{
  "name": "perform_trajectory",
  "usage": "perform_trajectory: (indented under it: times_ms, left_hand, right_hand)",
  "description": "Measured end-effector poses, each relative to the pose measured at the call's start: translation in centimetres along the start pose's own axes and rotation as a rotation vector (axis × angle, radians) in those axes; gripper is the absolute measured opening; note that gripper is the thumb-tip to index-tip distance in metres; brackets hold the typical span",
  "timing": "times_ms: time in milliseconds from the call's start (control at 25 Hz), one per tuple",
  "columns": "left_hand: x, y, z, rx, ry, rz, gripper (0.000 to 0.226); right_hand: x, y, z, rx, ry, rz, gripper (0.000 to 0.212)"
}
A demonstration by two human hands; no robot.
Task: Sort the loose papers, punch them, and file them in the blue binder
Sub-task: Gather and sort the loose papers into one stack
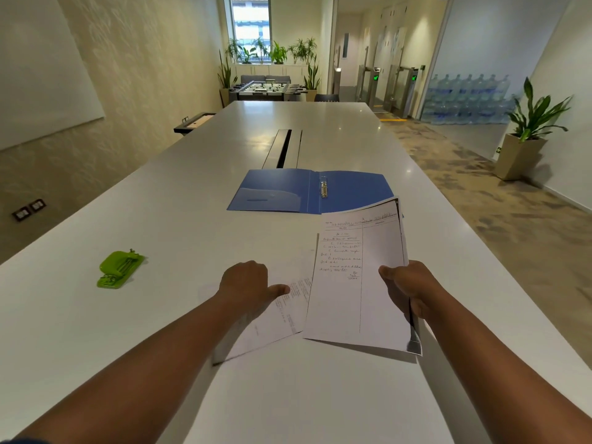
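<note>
Presently my right hand [413,290] pinches a handwritten sheet [358,277] at its right edge, thumb on top and fingers curled beneath, so that grip is closed on the paper. The sheet is raised off the worktop [160,203], its long axis running away from me toward the blue binder [307,190], and its far corner overlaps the binder's near right edge as seen from here.

My left hand [248,283] rests flat on a second, printed sheet [282,318] lying on the worktop just left of the held one; its fingers are loosely bent and press down rather than grasp. The held sheet partly covers this lower one.

Containers: the blue binder lies open and flat, straight ahead of both hands, rings [324,186] upright at the spine. No paper is on the rings, and the inner left pocket appears to hold nothing, though I cannot be certain.

The green hole punch [120,269] sits well apart to the left, nearer my left hand. Judgement: sorting is in hand; punching not yet begun, and the sheets must travel left before going forward to the binder.
</note>
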State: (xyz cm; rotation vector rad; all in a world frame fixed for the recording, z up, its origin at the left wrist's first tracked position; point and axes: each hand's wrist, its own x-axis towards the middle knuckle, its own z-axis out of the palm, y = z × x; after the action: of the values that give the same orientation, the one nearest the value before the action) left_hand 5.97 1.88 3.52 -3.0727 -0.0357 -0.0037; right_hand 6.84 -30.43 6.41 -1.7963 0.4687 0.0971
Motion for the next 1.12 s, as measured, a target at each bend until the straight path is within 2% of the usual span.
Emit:
perform_trajectory:
  times_ms: [160, 320, 480, 640, 960, 1120]
  left_hand:
    - [-0.3, 0.4, -0.5, 0.054, 0.022, -0.048, 0.081]
    - [-0.3, -0.3, -0.1, 0.005, 0.041, -0.131, 0.083]
    - [-0.3, -0.7, 0.9, -0.118, 0.034, -0.244, 0.096]
    - [0.3, -0.5, 0.8, -0.388, -0.027, -0.355, 0.101]
    - [0.8, -0.7, 0.6, -0.57, -0.066, -0.421, 0.078]
    - [0.5, -0.2, 0.2, -0.525, -0.088, -0.428, 0.074]
  right_hand:
    - [-0.2, 0.4, -0.4, -0.006, 0.016, 0.024, 0.058]
    - [-0.3, 0.8, -0.5, -0.011, 0.024, 0.034, 0.059]
    - [-0.3, 0.7, -0.7, -0.013, 0.039, 0.036, 0.061]
    - [-0.3, 0.5, -0.7, -0.01, 0.049, 0.035, 0.06]
    - [-0.3, 0.6, -0.7, -0.005, 0.055, 0.03, 0.06]
    - [-0.2, 0.6, -0.8, 0.002, 0.057, 0.033, 0.059]
